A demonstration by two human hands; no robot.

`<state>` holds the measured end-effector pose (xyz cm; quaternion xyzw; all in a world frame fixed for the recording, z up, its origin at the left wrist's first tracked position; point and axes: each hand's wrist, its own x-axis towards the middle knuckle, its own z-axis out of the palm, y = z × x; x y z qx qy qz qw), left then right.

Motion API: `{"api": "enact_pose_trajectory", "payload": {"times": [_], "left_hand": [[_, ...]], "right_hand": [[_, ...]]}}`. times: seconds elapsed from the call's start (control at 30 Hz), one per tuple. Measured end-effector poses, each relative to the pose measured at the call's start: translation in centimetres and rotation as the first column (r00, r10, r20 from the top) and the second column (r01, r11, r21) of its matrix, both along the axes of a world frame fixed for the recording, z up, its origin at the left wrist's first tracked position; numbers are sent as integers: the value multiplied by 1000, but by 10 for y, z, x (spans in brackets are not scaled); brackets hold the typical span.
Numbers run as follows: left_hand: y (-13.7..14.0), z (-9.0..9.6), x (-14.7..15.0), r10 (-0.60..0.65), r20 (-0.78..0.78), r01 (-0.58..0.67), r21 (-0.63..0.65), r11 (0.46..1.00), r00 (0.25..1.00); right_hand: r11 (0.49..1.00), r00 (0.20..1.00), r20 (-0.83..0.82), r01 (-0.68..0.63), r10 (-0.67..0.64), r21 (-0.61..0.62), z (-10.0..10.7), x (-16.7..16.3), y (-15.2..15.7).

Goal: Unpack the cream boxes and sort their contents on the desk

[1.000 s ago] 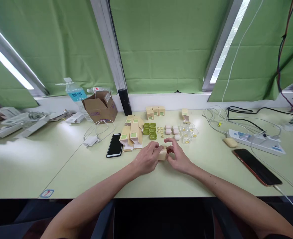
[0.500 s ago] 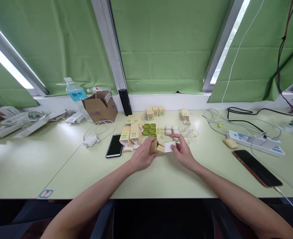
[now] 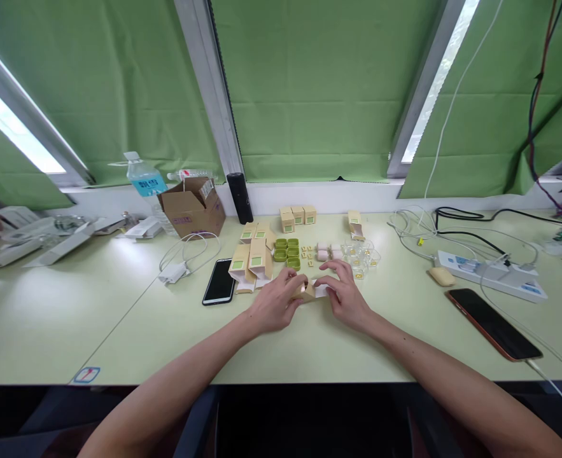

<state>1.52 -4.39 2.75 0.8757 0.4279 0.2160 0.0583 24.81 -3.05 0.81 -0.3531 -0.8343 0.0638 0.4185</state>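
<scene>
A small tan cardboard box (image 3: 305, 294) lies on its side in front of me, its white inner flap (image 3: 321, 289) pointing right. My left hand (image 3: 277, 301) is closed around the box's left side, hiding much of it. At the flap, my right hand (image 3: 345, 296) has its thumb and index finger bent close to the white card, touching it as far as I can see. Just beyond stand green square cups (image 3: 287, 249), tiny yellow pieces (image 3: 310, 254), pinkish-white cylinders (image 3: 323, 250) and clear plastic cups (image 3: 361, 254). Several more tan boxes (image 3: 258, 256) stand left of the cups.
A phone (image 3: 219, 280) lies left of the boxes, with a white charger (image 3: 173, 272) beyond. At the right are a power strip (image 3: 488, 273), another phone (image 3: 493, 323) and cables. A brown carton (image 3: 192, 207) and a black cylinder (image 3: 239, 198) stand by the window.
The box has come down onto the table and its opening has turned partly out of sight. My right hand's fingers have shifted from pinching the flap's outer end to bending in over it.
</scene>
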Motion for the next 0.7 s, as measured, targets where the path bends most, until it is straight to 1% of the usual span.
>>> {"api": "enact_pose_trajectory", "payload": {"times": [0.13, 0.27, 0.5, 0.7], "left_hand": [[1, -5, -1, -10, 60, 10, 11, 1000, 998], [2, -7, -2, -32, 106, 27, 50, 998, 994], [1, -5, -2, -32, 63, 28, 59, 998, 998], [3, -9, -3, -24, 97, 19, 51, 999, 995]], "right_hand": [[1000, 1000, 2, 0, 0, 6, 1, 0, -1], [1000, 1000, 4, -7, 7, -2, 1, 1, -1], [1000, 1000, -3, -13, 13, -16, 2, 1, -2], [999, 1000, -17, -13, 12, -39, 5, 1, -3]]}}
